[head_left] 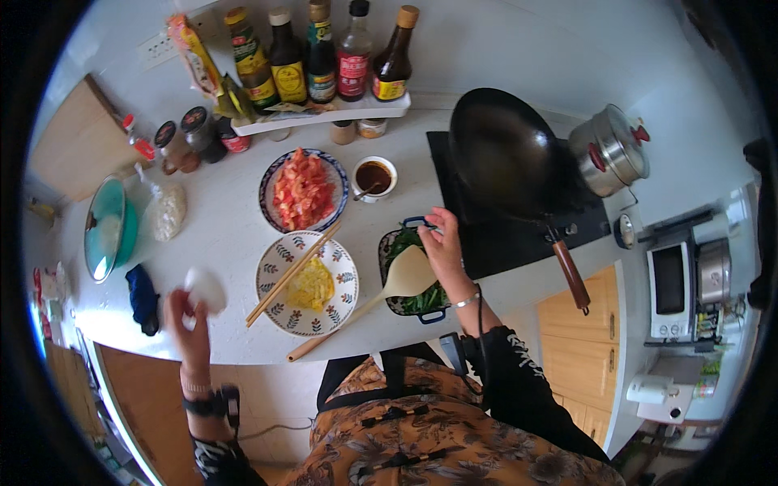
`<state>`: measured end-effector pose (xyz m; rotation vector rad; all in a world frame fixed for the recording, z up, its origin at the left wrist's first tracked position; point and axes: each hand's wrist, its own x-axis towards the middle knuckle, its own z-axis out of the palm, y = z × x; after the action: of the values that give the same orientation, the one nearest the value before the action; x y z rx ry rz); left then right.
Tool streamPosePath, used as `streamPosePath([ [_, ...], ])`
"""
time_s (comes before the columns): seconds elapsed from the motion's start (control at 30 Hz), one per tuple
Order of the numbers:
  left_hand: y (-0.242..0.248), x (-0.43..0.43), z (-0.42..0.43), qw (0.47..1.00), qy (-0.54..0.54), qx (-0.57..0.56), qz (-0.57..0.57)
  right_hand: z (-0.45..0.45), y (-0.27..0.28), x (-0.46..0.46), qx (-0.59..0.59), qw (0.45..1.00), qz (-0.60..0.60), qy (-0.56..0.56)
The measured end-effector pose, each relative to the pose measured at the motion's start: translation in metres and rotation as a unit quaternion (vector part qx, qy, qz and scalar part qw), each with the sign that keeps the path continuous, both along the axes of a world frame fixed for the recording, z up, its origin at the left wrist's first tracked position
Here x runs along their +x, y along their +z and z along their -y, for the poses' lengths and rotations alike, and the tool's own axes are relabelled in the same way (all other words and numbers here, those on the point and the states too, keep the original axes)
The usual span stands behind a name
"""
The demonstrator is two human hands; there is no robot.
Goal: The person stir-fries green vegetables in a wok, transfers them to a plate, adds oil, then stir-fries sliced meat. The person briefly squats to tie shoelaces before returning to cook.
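Observation:
My left hand (187, 325) pinches a blurred white object (205, 290), its kind unclear, above the counter at left. My right hand (442, 243) is raised over the spatula's head and the handle end of a dish (433, 317) of chopped greens (428, 299); its fingers are partly curled and a hold cannot be made out. The spatula (410, 272), pale with a wooden handle, lies across that dish. Chopsticks (292, 273) rest across a patterned bowl (267, 304) with cooked egg (311, 285). Behind it stand a plate (265, 200) of chopped tomato (302, 193) and a cup (392, 182) of brown sauce.
A wok (504, 152) sits tilted on the black cooktop (498, 258), beside a steel pot (608, 152). Sauce bottles line a white shelf (364, 109) at the back. At left are a teal bowl with a glass lid (106, 231), a plastic bag (165, 209) and a dark blue cloth (142, 297).

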<state>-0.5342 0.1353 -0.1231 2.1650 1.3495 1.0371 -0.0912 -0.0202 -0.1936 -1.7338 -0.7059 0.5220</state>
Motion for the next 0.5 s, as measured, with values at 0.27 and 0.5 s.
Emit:
streamPosePath([
  [0.27, 0.061, 0.238, -0.050, 0.950, -0.290, -0.075, -0.088, 0.028, 0.002, 0.010, 0.008, 0.999, -0.049, 0.018],
  [0.5, 0.027, 0.342, -0.062, 0.915, -0.360, -0.051, -0.177, 0.052, 0.011, 0.020, -0.002, 0.998, -0.055, 0.013],
])
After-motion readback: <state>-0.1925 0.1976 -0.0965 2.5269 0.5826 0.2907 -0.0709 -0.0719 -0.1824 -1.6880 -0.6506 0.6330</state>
